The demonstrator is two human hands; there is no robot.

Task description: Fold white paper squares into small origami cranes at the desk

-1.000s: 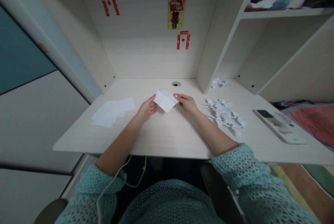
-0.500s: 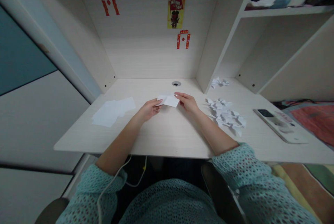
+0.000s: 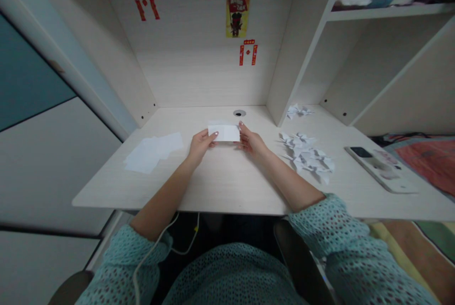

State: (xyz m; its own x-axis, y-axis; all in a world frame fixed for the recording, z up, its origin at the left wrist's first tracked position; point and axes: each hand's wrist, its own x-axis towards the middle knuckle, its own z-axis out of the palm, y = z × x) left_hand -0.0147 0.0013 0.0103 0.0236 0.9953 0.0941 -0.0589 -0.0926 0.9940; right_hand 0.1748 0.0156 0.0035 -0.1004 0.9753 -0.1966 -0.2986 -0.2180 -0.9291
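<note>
A small white sheet of paper (image 3: 223, 132), folded into a narrow rectangle, is held just above the pale wooden desk (image 3: 227, 186) near its middle. My left hand (image 3: 199, 145) pinches the sheet's left end with thumb and fingers closed. My right hand (image 3: 250, 140) pinches its right end the same way. Both forearms reach forward from teal knitted sleeves.
A loose stack of flat white sheets (image 3: 151, 152) lies on the desk at the left. Several folded paper figures (image 3: 307, 155) are scattered at the right, more (image 3: 297, 111) under the shelf. A phone (image 3: 378, 170) lies far right. A cable hole (image 3: 239, 113) is at the back.
The sheet was open and tilted a second ago; it has been folded over into a narrower rectangle and turned level. Both hands moved slightly away from me with it.
</note>
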